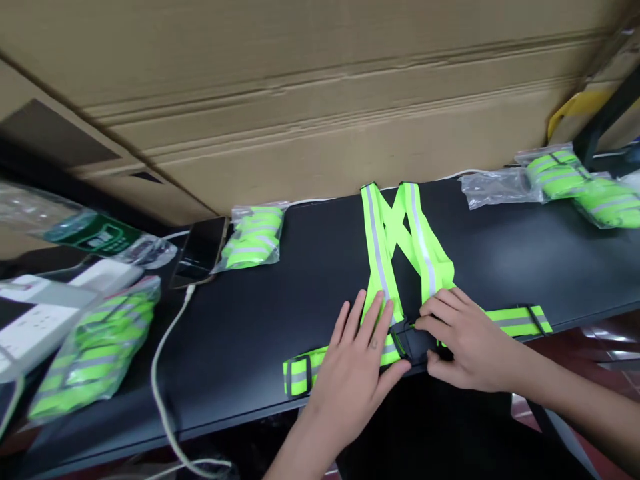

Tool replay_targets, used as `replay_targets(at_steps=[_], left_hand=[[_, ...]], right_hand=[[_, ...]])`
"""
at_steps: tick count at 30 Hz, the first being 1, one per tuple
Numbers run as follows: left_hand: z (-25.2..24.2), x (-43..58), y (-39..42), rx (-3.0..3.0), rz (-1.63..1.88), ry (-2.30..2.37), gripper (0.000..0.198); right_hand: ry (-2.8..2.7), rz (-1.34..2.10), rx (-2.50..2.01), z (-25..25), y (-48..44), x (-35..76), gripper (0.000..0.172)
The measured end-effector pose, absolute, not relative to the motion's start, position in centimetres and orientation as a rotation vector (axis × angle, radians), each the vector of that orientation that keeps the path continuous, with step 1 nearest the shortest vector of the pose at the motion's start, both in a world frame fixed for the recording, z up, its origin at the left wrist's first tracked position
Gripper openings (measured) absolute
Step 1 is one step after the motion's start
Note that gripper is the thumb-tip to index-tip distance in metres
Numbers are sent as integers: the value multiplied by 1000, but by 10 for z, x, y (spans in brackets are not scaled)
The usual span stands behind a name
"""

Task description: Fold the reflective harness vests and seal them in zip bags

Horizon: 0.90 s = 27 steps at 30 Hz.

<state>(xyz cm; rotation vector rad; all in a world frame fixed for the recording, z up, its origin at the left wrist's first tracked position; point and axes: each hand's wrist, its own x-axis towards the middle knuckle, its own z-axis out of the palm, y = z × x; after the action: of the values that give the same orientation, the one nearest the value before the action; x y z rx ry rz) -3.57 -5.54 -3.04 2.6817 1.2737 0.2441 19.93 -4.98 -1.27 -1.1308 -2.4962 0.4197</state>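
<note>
A neon-green reflective vest (398, 230) with silver stripes lies on the black table, its shoulder straps crossing in an X. My left hand (350, 373) rests flat on the left part of its waist strap, fingers stretched out over the lower end of the left shoulder strap. My right hand (465, 340) curls over the right lower part of the vest, the strap between thumb and bent fingers. A black buckle (400, 339) shows between my hands; whether it is fastened cannot be made out.
Bagged green vests lie at the left (95, 353), by the phone (254, 237) and at the right (560, 175). An empty clear bag (497, 189), smartphone (203, 247), white cable (159, 383), power strip (45, 320) and bottle (100, 233) are around. Cardboard (325, 133) stands behind.
</note>
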Motion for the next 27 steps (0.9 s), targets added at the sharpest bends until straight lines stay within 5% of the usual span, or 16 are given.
replay_targets(at_steps=[18, 25, 27], left_hand=[[-25, -54, -55, 2726, 214, 1352, 75], [2, 9, -50, 2347, 542, 1295, 38], [7, 25, -47, 2225, 559, 1329, 35]], right_hand=[[-2506, 254, -1032, -7, -59, 258, 38], [-2377, 361, -1100, -17, -65, 255, 66], [-2177, 409, -1211, -12, -61, 260, 60]])
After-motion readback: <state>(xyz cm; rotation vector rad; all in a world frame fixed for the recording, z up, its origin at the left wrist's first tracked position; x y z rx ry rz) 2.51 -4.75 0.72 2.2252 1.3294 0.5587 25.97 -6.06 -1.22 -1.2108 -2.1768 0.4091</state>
